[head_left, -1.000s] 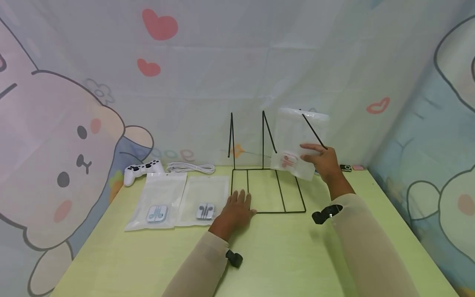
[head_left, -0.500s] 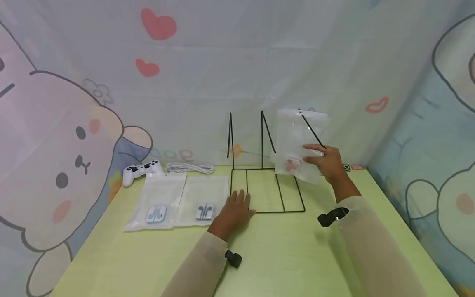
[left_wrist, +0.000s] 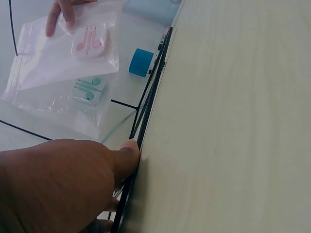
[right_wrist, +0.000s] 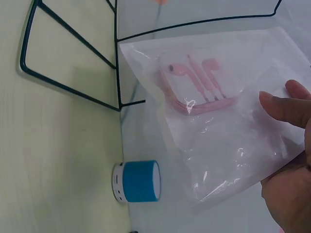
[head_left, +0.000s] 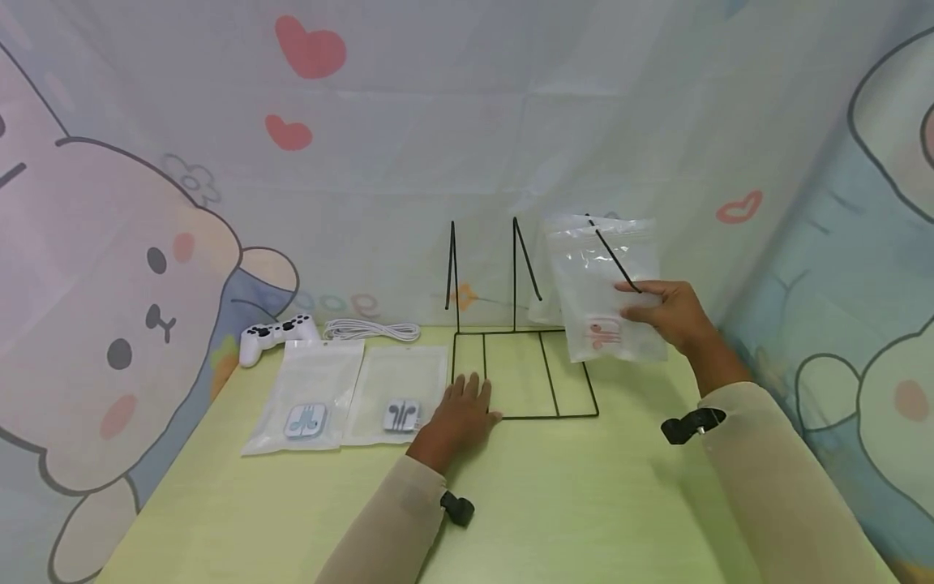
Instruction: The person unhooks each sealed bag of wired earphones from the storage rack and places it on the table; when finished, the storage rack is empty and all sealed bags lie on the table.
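Observation:
My right hand pinches the right side of a clear zip bag holding a pink earphone case. The bag's top lies at the right hook of a black wire rack, and the hook's bar runs down in front of it. Behind it hangs another zip bag with green earphones, mostly covered in the head view. My left hand rests with straight fingers on the front left of the rack's base. In the left wrist view its thumb lies along the bar.
To the left lie two zip bags, one with blue earphones and one with dark earphones. Behind them are a white game controller and a coiled white cable. A small blue speaker stands beyond the rack.
My right hand has moved right, swinging the bag with the pink earphones along. More of the bag behind shows at its left. My left hand stays in place.

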Motion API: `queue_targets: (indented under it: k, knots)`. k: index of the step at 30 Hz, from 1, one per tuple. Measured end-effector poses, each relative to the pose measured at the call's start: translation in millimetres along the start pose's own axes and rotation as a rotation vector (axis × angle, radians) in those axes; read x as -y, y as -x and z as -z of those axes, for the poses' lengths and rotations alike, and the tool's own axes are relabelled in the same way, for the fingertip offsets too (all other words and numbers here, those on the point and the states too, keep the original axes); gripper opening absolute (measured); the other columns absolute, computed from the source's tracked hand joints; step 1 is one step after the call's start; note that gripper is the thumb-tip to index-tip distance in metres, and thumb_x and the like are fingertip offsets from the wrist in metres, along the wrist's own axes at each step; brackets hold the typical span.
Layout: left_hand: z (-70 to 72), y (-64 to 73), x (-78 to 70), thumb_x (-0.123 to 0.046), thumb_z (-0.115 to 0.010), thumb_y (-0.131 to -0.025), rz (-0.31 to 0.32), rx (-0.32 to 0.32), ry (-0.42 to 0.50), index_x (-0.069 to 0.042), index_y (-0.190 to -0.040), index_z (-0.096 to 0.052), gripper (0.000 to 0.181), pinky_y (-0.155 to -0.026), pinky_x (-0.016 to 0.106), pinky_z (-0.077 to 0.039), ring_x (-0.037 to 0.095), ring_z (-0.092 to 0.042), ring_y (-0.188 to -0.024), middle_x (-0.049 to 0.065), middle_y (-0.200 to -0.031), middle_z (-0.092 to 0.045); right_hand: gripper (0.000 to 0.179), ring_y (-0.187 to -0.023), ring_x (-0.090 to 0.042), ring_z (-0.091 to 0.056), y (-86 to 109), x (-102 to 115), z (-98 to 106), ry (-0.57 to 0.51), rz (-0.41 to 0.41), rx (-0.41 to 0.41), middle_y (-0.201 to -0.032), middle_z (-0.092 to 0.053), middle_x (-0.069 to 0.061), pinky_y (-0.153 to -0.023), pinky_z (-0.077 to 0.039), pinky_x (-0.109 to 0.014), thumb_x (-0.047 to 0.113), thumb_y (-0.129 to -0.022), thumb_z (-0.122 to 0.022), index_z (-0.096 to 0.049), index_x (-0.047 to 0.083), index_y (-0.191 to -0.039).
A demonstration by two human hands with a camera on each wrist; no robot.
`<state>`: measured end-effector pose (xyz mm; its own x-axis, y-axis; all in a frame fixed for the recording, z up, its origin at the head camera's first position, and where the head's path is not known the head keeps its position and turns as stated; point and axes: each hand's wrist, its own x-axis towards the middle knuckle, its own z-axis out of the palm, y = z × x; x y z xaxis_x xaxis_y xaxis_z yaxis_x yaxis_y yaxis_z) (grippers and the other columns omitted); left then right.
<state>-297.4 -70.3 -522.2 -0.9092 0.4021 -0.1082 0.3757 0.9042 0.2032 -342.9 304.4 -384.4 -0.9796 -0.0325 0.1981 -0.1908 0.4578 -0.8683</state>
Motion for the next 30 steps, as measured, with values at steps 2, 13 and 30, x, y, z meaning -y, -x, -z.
queue_targets:
  k: [2,13,30]
  knots:
    - [0.2,-0.1,0.4,-0.048,-0.045,-0.117,0.0,-0.004,-0.003,-0.007,-0.173,-0.029,0.071,-0.138,0.055,-0.024,0.044,-0.02,-0.17,0.02,-0.182,-0.024,0.054,-0.086,-0.002,-0.074,1.7,3,5,0.002,0.009,0.015,-0.11,-0.077,0.012,-0.076,-0.064,-0.023,0.004,-0.09,-0.089,-0.071,0.003,-0.141]
    - [0.2,0.7,1.2,-0.048,-0.045,-0.117,0.0,0.002,0.006,-0.007,-0.173,-0.029,0.072,-0.138,0.055,-0.024,0.044,-0.02,-0.17,0.02,-0.182,-0.024,0.049,-0.104,0.002,-0.061,19.2,10,23,0.205,0.046,0.049,-0.147,-0.069,-0.02,-0.08,-0.056,-0.016,0.015,-0.095,-0.087,-0.073,0.012,-0.142]
    - [-0.9,-0.7,2.5,-0.049,-0.045,-0.117,-0.007,-0.001,0.013,-0.007,-0.173,-0.029,0.072,-0.138,0.055,-0.023,0.044,-0.02,-0.17,0.02,-0.182,-0.023,0.047,-0.08,-0.007,-0.072,46.8,9,32,0.199,0.08,0.046,-0.119,-0.08,-0.014,-0.067,-0.063,-0.03,0.013,-0.095,-0.087,-0.074,0.008,-0.139]
